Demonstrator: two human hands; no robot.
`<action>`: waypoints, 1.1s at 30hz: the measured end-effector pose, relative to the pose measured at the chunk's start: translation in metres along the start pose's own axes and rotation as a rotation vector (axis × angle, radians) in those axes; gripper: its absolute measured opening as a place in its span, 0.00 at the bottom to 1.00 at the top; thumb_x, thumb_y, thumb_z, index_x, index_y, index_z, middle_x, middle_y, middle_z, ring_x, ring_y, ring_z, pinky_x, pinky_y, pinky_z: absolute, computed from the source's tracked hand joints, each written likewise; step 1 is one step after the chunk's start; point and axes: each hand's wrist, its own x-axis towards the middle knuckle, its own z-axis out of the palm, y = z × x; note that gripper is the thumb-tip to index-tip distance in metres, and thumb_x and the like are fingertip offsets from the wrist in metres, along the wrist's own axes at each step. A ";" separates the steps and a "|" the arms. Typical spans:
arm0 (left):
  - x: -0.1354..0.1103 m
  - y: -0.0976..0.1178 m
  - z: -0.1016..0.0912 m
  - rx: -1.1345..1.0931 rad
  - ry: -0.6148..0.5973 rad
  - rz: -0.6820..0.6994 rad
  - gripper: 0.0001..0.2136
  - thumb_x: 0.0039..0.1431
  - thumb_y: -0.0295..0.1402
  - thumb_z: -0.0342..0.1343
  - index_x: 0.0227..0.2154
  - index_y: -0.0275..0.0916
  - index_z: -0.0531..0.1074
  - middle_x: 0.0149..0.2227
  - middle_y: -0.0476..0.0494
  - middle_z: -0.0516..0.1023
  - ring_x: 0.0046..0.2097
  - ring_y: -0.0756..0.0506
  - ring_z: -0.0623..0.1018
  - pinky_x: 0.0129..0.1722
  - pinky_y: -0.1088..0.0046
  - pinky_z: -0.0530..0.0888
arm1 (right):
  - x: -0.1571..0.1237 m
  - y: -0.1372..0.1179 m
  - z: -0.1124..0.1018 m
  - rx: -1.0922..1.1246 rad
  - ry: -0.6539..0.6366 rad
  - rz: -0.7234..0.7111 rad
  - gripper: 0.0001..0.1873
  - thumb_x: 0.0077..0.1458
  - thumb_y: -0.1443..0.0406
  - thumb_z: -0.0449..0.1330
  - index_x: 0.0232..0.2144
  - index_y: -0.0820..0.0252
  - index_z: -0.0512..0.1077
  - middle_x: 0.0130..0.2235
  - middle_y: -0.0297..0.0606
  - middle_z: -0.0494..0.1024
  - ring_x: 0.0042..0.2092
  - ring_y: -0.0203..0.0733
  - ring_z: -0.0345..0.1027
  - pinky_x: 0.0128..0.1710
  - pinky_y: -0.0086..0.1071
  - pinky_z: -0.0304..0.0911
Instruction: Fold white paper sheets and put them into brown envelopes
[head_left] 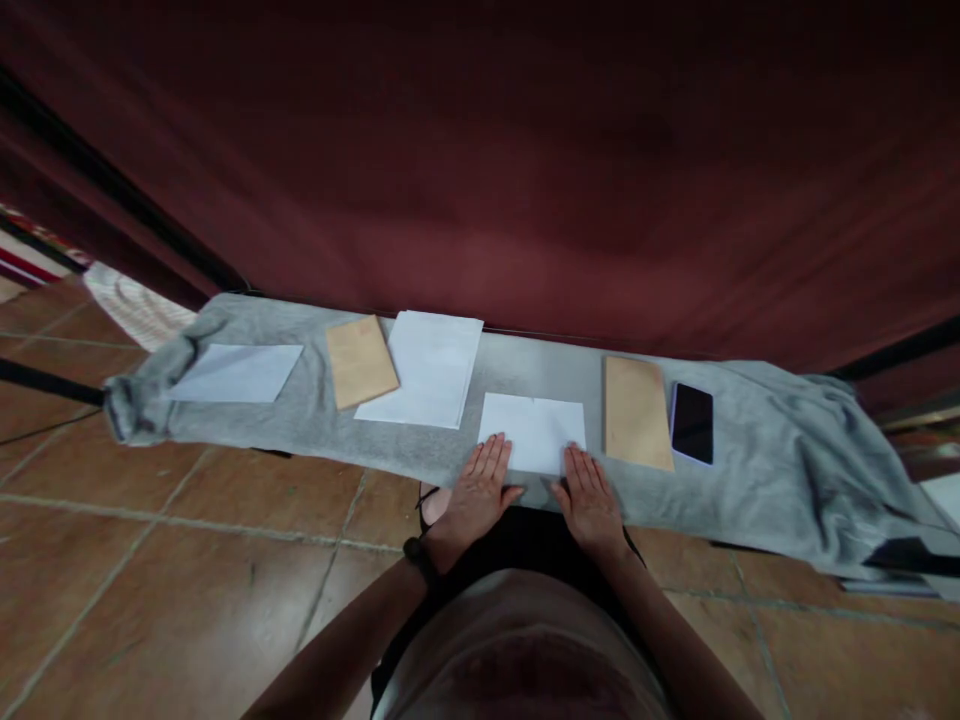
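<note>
While a dark band (420,562) rings the left wrist, the left hand (484,490) lies palm down at 7 o'clock on the sheet (534,428), opened out flat, its 4 fingers close together and the thumb spread inward; it grips nothing. The right hand (591,500) lies just as flat at 5 o'clock, fingertips touching the near corner, with nothing in its grasp.

The sheet rests on the grey cloth (544,358), straight ahead of the body. Its long axis runs roughly from 9 to 3 o'clock, the 3 o'clock end swung slightly nearer; whether it is folded cannot be told. The step in hand looks like pressing or squaring the sheet. The next move probably calls for light, even pressure from the 2 hands, so that the paper does not slide.

At 3 o'clock an envelope (637,412) lies with its long axis close to 12–6, and just beyond it a phone (693,423), dark screen up. Toward 10 o'clock sits a pile (431,370) of white paper, a 2nd envelope (362,360) overlapping its outer edge. Farther off, between 9 and 10, lies a lone page (238,373). At 12 hangs a red curtain (480,150).
</note>
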 end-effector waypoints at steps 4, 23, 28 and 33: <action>-0.004 -0.006 -0.001 0.002 -0.025 0.001 0.37 0.70 0.49 0.47 0.71 0.29 0.45 0.72 0.28 0.50 0.73 0.38 0.50 0.71 0.55 0.54 | -0.008 0.008 0.001 0.011 0.011 0.007 0.36 0.72 0.54 0.46 0.72 0.67 0.44 0.69 0.53 0.59 0.68 0.54 0.56 0.67 0.49 0.53; -0.006 -0.014 -0.011 -0.037 -0.022 0.077 0.33 0.69 0.47 0.51 0.71 0.41 0.50 0.73 0.34 0.45 0.73 0.37 0.47 0.71 0.50 0.51 | -0.005 -0.007 -0.010 0.118 -0.039 -0.015 0.34 0.72 0.55 0.43 0.73 0.64 0.42 0.71 0.51 0.54 0.71 0.53 0.48 0.68 0.52 0.51; -0.003 -0.008 -0.013 -0.064 -0.047 0.142 0.34 0.70 0.46 0.50 0.71 0.35 0.49 0.73 0.35 0.47 0.74 0.40 0.46 0.72 0.53 0.49 | 0.003 -0.029 -0.011 0.151 -0.087 -0.121 0.33 0.72 0.58 0.44 0.72 0.63 0.44 0.70 0.49 0.57 0.71 0.51 0.51 0.69 0.50 0.50; 0.000 0.005 -0.013 -0.084 -0.050 0.216 0.31 0.71 0.43 0.48 0.70 0.32 0.50 0.73 0.34 0.48 0.74 0.41 0.45 0.72 0.56 0.47 | 0.001 -0.032 -0.004 0.136 -0.070 -0.146 0.32 0.72 0.59 0.46 0.72 0.64 0.47 0.69 0.50 0.59 0.69 0.52 0.54 0.69 0.51 0.48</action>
